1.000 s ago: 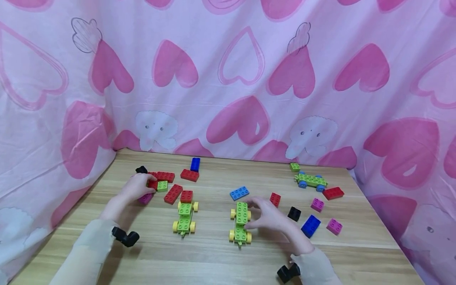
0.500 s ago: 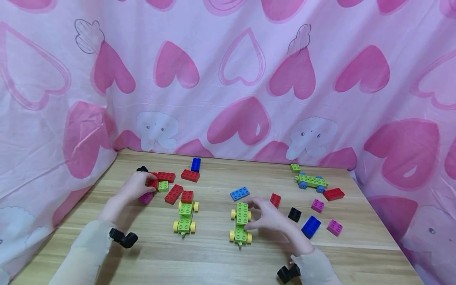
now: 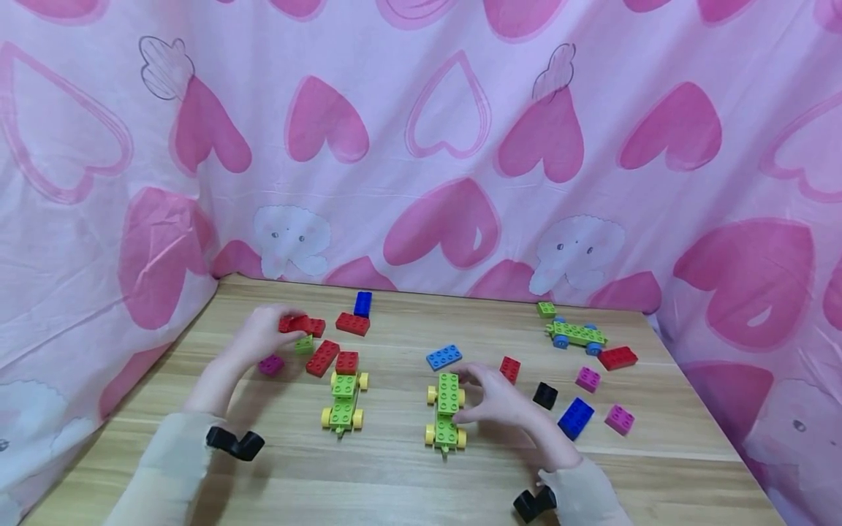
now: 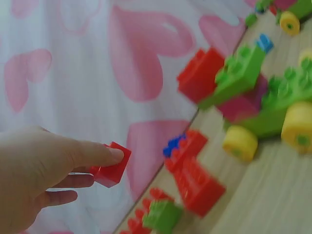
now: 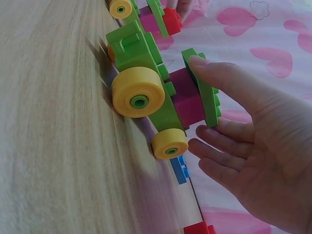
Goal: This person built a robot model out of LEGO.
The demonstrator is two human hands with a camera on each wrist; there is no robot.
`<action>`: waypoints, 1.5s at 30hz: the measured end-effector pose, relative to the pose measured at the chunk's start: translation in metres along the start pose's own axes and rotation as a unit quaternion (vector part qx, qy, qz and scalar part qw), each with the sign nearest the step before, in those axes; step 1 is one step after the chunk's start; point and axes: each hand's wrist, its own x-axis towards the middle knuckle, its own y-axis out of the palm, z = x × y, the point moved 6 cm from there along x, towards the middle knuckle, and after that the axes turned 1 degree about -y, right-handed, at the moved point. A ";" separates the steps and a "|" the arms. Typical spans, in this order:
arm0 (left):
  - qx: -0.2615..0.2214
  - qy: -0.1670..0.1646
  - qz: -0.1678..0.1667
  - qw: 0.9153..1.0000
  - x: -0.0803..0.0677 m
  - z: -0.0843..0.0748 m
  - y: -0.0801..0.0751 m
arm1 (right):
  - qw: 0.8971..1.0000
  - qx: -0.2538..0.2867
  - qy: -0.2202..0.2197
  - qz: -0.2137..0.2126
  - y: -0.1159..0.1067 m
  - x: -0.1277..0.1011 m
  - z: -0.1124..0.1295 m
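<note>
My left hand (image 3: 259, 336) pinches a small red brick (image 4: 114, 168) between thumb and fingers, raised above the bricks at the table's left. Below it lie a green brick (image 3: 304, 345) and a red brick (image 3: 317, 327); a magenta brick (image 3: 270, 364) sits by the wrist. My right hand (image 3: 490, 398) grips one green toy car (image 5: 161, 102) with yellow wheels, its thumb and fingers at opposite ends of the raised green plate (image 5: 210, 95). Under that plate is a magenta brick (image 5: 187, 97). A similar car (image 3: 342, 410) stands to its left, bearing a red brick (image 3: 346, 362).
At the back right stands a green car base (image 3: 576, 334) with blue wheels. Near the right hand lie a light-blue brick (image 3: 444, 356), a red brick (image 3: 509, 369), a black brick (image 3: 545, 395) and a dark-blue brick (image 3: 575, 418). A pink heart-print curtain (image 3: 434, 161) encloses the table.
My left hand has lifted the red brick off the left-hand pile and moved slightly right and away. It now covers the black brick seen behind it earlier. The right hand keeps its place.
</note>
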 end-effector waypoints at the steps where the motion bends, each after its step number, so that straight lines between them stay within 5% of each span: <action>1: -0.006 0.001 -0.004 1.000 0.000 -0.005 0.001 | 1.000 0.000 0.002 0.000 0.000 0.000 0.000; 9: -0.039 0.054 -0.063 0.996 -0.002 -0.048 0.005 | 1.000 -0.002 0.009 -0.004 0.000 0.001 -0.001; 17: -0.070 0.116 -0.077 0.988 -0.004 -0.096 0.028 | 1.000 0.002 0.013 -0.006 -0.001 0.001 -0.004; 30: -0.105 0.168 -0.037 0.980 -0.007 -0.158 0.079 | 1.000 0.016 0.017 0.000 -0.001 0.001 -0.011; 45: -0.141 0.191 0.008 0.971 -0.008 -0.194 0.113 | 1.000 0.027 -0.009 0.004 0.000 0.001 -0.012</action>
